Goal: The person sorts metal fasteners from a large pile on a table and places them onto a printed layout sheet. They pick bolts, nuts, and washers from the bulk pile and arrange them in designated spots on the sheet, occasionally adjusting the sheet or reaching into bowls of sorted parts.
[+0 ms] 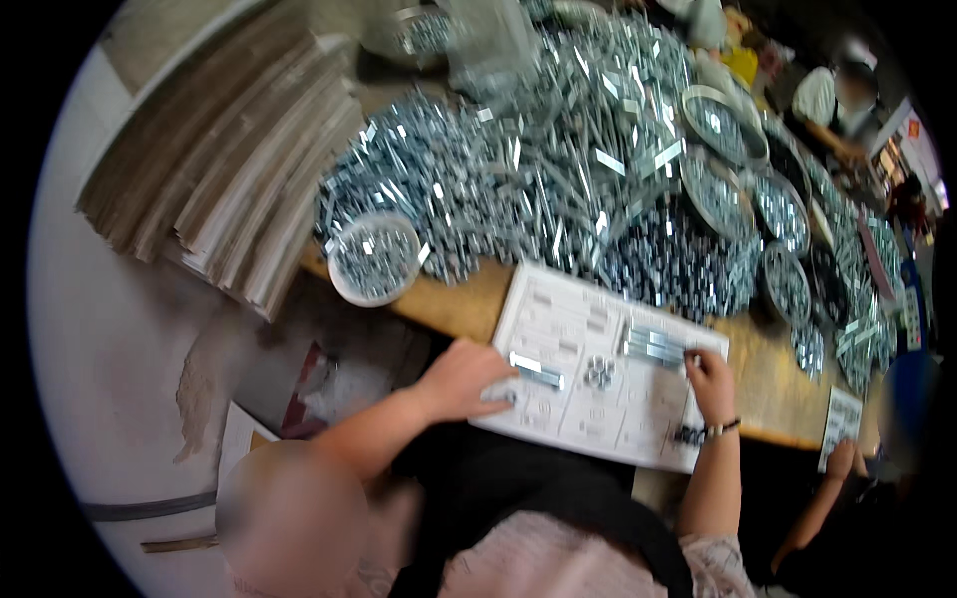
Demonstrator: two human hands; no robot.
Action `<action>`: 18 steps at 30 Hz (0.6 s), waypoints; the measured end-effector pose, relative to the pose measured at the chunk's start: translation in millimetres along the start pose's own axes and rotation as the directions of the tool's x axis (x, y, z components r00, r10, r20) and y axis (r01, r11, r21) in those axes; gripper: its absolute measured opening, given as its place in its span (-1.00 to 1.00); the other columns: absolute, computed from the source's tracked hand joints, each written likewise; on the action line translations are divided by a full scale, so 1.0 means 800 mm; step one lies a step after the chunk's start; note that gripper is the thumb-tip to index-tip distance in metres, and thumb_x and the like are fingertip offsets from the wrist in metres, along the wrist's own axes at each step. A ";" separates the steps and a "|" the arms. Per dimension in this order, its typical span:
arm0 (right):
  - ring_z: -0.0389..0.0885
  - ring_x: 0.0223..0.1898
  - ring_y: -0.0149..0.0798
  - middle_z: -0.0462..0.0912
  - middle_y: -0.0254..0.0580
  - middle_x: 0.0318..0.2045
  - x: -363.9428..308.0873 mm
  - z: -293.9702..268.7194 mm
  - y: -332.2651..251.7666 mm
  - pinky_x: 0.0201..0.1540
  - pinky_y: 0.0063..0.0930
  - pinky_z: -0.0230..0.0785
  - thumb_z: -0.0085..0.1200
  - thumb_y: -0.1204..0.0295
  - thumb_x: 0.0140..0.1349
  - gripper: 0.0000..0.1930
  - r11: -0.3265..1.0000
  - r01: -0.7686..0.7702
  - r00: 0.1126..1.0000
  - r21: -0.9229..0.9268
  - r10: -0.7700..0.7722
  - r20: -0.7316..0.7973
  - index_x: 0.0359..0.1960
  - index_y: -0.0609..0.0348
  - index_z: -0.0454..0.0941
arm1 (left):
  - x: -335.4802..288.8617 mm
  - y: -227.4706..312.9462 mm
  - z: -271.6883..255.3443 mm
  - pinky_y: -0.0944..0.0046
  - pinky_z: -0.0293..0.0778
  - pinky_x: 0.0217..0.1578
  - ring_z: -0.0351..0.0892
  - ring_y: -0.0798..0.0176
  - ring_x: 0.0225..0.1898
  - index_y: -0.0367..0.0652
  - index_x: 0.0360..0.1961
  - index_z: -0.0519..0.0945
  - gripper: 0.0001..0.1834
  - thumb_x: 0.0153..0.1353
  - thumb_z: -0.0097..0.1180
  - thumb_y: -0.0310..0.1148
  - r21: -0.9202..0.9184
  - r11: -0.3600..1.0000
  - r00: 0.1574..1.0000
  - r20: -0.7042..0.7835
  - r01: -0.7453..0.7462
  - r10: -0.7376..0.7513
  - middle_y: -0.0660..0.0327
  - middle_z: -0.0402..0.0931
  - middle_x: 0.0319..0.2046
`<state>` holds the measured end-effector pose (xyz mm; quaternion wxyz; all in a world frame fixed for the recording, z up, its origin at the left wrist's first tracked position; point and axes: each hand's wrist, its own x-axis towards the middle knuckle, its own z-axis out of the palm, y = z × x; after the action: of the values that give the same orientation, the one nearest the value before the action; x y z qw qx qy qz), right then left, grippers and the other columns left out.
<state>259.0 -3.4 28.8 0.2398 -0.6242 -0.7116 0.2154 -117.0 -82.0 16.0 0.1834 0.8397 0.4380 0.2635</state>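
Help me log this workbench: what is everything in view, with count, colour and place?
Table: one, tan, across middle
Metal parts: uncountable, silvery, heaped on table
Left tub: one, white, heap's left front
Other tubs: several, pale, heap's right
Stacked sheets: several, brown, upper left
Printed board: one, white, table's front edge
Pieces on board: several, silvery, left, middle, upper right
Smaller board: one, white, far right
Co-workers: at least two, pale and dark clothing, right
Garment: one, black, lower middle
Left hand: one, bare, board's left
Right hand: one, bare, board's right
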 end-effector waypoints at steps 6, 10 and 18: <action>0.44 -0.53 -0.37 0.49 -0.22 -0.47 0.008 0.000 -0.017 -0.44 -0.56 0.31 0.04 0.56 0.03 -0.88 0.991 0.009 1.000 0.131 -0.007 -0.011 -0.36 0.23 0.53 | 0.005 -0.016 -0.014 0.21 0.28 -0.27 0.44 0.13 -0.31 -0.10 -0.26 0.54 -0.69 -0.06 0.17 -0.24 -0.049 0.991 0.981 -0.143 0.125 -0.131 0.20 0.48 -0.39; 0.48 -0.49 -0.34 0.52 -0.19 -0.42 0.016 0.010 -0.038 -0.43 -0.53 0.34 0.07 0.55 0.02 -0.86 0.987 0.019 0.999 0.162 -0.023 0.023 -0.33 0.22 0.54 | -0.005 -0.015 -0.025 0.17 0.31 -0.23 0.44 0.11 -0.29 -0.08 -0.28 0.54 -0.76 0.03 0.10 -0.24 -0.062 0.973 0.966 -0.127 0.221 -0.227 0.21 0.47 -0.38; 0.50 -0.47 -0.30 0.54 -0.17 -0.44 0.030 0.039 -0.081 -0.40 -0.50 0.36 0.06 0.49 0.04 -0.85 0.989 0.076 0.993 0.125 -0.086 0.080 -0.33 0.21 0.56 | -0.043 -0.024 -0.038 0.27 0.36 -0.41 0.46 0.18 -0.46 -0.12 -0.32 0.57 -0.79 -0.05 0.15 -0.36 -0.112 0.969 0.934 -0.261 0.221 -0.243 0.21 0.46 -0.49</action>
<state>186.7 12.2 44.9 0.2555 -0.5694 -0.7315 0.2747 -163.9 -97.7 19.7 0.1853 0.7297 0.5440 0.3705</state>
